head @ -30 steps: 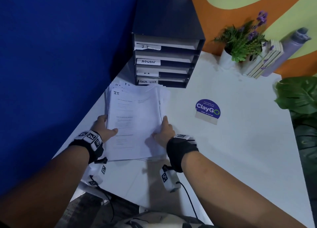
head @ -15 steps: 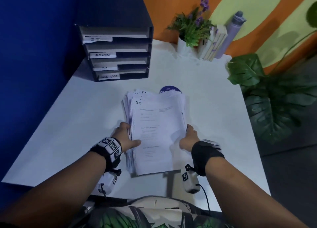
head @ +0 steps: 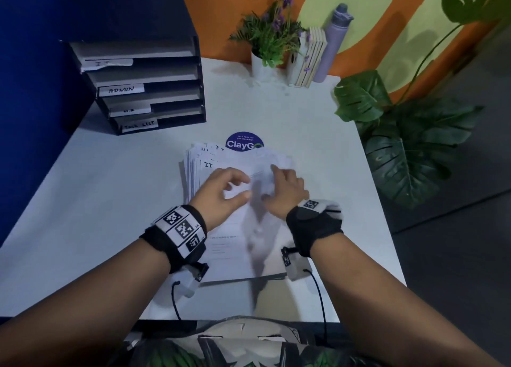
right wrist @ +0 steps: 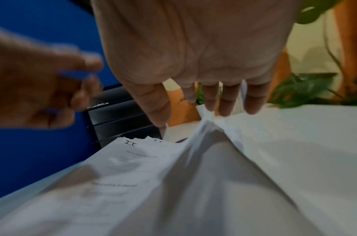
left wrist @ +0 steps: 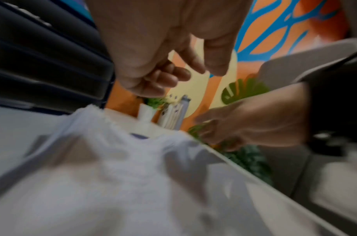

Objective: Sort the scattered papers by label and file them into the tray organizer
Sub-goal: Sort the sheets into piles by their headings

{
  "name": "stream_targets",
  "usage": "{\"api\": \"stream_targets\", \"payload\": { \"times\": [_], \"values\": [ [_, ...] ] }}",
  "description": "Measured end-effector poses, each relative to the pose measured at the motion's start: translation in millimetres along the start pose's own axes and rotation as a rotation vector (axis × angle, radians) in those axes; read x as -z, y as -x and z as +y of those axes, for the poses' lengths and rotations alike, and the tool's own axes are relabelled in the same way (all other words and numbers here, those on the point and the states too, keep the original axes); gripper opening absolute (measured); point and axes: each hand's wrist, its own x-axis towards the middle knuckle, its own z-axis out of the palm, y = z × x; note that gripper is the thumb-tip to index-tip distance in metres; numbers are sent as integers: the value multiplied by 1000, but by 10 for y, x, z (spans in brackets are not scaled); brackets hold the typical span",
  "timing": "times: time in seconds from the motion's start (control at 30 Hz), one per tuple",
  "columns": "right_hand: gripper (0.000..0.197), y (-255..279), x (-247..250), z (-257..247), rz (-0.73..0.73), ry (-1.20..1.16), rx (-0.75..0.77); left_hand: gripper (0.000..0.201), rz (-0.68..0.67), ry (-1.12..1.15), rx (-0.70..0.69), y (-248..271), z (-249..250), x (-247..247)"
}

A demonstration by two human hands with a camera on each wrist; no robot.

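Head view: your right hand pinches the top white printed sheet off the paper stack mid-table; left hand hovers, fingers loosely curled, holding nothing. Peel one sheet only, read its label, then go to the black four-tier tray organizer.

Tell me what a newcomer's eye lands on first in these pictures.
First, the stack of papers in the middle of the white table, its top sheet marked I.T., with the right hand pinching up that sheet's far right corner and the left hand above the stack. Next, the dark tray organizer at the table's far left, labelled IT, ADMIN and TASK LIST, against the vivid orange wall.
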Motion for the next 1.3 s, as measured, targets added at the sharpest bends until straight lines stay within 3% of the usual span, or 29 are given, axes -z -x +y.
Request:
{"api": "stream_targets", "payload": {
  "times": [0.07, 0.13, 0.27, 0.33, 0.53, 0.73, 0.77, 0.83, 0.9, 0.93, 0.97, 1.03, 1.07, 1.13, 1.2, 1.3],
  "values": [
    [62, -127, 84, -119, 13, 113, 74, 16, -89, 113, -65, 20, 280, -73],
    [50, -256, 153, -242, -16, 213, 114, 6, -147, 166, -16, 24, 483, -131],
    [36, -387, 227, -402, -51, 455, 227, 47, -109, 93, 170, -29, 612, -158],
    [32, -417, 224, -407, -22, 499, 254, 54, -66, 39, 226, -54, 627, -142],
    [36, -480, 348, -445, -123, 532, 210, 13, -56, 271, 264, -51, 747, -136],
    [30, -454, 488, -572, -183, 411, 187, 19, -67, 480, 230, -68, 846, -104],
    [33, -443, 522, -564, -157, 345, 181, 19, -67, 493, 215, -70, 871, -104],
    [43, -464, 471, -487, -207, -22, 155, 21, -60, 581, 199, -79, 935, -98],
    [48, -552, 317, -423, -170, -177, 252, 22, -66, 658, 183, -99, 995, -68],
    [44, -674, 153, -333, -160, -275, 304, 23, -71, 652, 177, -105, 1013, -50],
    [34, -797, 81, -297, -161, -304, 264, 25, -70, 624, 174, -104, 1014, -40],
    [9, -701, 368, -426, -287, -327, 96, 26, -49, 538, 176, -82, 1004, -43],
    [7, -619, 514, -504, -244, -309, 8, 26, -36, 507, 185, -66, 998, -53],
    [28, -563, 722, -526, -254, -265, 69, 27, -5, 469, 195, -42, 995, -71],
    [49, -602, 808, -512, -323, -423, 67, 27, 13, 421, 176, -48, 1002, -65],
    [48, -609, 824, -559, -378, -518, 79, 22, -1, 325, 154, -42, 1009, -78]
  ]
}}
